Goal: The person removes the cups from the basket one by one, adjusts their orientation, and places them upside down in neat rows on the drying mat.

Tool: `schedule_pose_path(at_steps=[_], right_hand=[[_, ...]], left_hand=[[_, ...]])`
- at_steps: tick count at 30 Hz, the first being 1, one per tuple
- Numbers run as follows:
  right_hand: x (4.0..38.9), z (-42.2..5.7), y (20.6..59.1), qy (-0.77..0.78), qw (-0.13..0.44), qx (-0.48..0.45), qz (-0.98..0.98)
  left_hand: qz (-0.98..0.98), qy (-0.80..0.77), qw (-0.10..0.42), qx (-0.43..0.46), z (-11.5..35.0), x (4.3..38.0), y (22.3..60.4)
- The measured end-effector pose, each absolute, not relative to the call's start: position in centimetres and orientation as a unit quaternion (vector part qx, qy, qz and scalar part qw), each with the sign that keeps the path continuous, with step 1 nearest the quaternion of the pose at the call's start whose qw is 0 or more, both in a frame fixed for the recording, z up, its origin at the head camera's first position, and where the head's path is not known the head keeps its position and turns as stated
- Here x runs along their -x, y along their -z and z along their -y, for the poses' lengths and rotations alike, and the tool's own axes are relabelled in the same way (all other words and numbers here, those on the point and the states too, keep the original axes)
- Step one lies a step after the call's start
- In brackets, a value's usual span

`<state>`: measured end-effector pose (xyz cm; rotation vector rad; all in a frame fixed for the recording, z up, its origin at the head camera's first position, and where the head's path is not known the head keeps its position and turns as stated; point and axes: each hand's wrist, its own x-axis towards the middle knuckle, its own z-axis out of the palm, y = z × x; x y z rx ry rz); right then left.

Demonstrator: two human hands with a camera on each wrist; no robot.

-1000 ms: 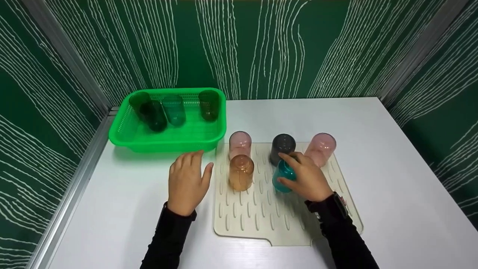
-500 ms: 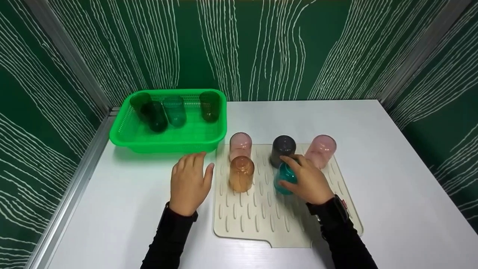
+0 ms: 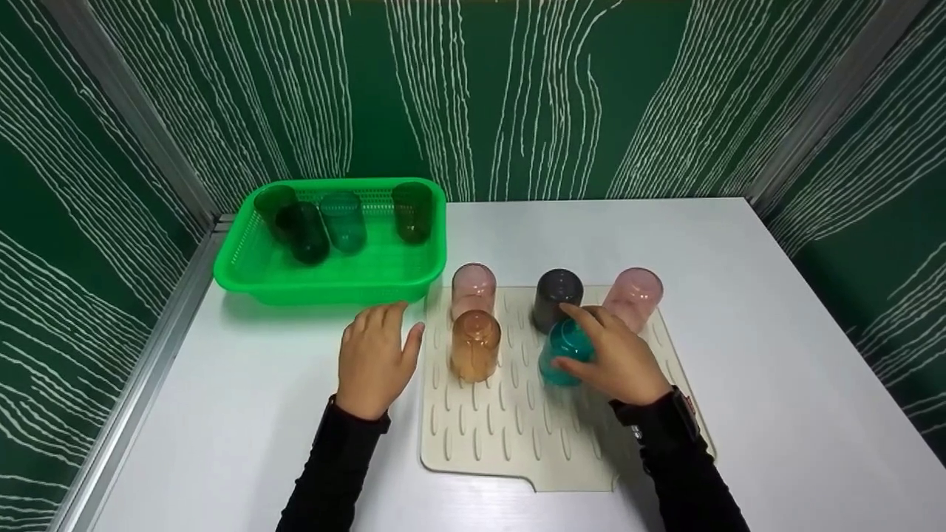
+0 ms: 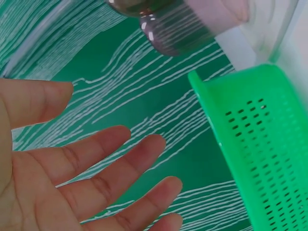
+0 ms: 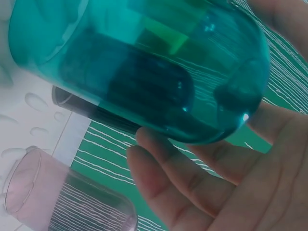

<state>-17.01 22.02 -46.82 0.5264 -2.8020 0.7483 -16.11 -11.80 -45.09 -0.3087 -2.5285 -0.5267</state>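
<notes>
In the head view my right hand (image 3: 617, 358) reaches round an upside-down teal glass (image 3: 565, 362), thumb and forefinger at its sides. The right wrist view has this glass (image 5: 144, 72) large and see-through, its rounded base toward the palm and the fingers (image 5: 163, 178) curved along its side. The glass is over a beige ribbed mat (image 3: 510, 454), just in front of a dark grey glass (image 3: 556, 295). My left hand (image 3: 375, 362) hovers left of the mat with its fingers spread, holding nothing. The left wrist view shows its palm facing a green basket (image 4: 240, 144).
On the mat's left are an amber glass (image 3: 475, 347) and a pink glass (image 3: 473, 284) behind it. Another pink glass (image 3: 635, 295) is at the back right. The green basket at back left holds several glasses, a teal one (image 3: 344, 222) among them.
The right forefinger has shifted slightly to the right, so more of the teal glass shows. The left hand and the other glasses stay about where they were.
</notes>
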Motion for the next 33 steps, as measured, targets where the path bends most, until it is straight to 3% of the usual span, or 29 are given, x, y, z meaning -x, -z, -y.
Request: schedule_pose_path(at_steps=[8,18,27,33], right_hand=[[17.0,-22.3,46.7,-0.267,0.093,-0.184,0.942],[17.2,-22.6,46.7,-0.274,0.082,-0.180,0.941],[17.1,-22.9,46.5,-0.273,0.080,-0.171,0.943],[16.8,-23.8,45.8,-0.269,0.093,-0.167,0.944]], left_hand=[[0.928,0.229,0.259,0.140,12.6,18.2,45.1],[0.920,0.188,0.293,0.180,12.4,22.6,39.6],[0.952,0.158,0.199,0.171,11.6,27.0,35.4],[0.975,0.118,0.123,0.142,11.3,30.2,34.6]])
